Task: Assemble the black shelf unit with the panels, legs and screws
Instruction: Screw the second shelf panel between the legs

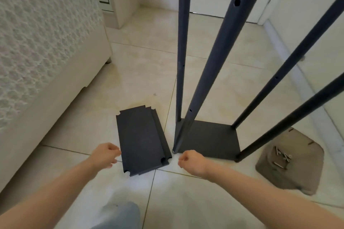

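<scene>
Black panel (pixel 142 139) with notched corners lies flat beside upright legs (pixel 211 61).

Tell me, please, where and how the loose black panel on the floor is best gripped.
Probably by its two long edges near the close end, one hand from each side. The loose panel lies flat on the tiles, so only its edges offer a hold, and the left hand and right hand flank that end. The raised lip on its right edge should help.
</scene>
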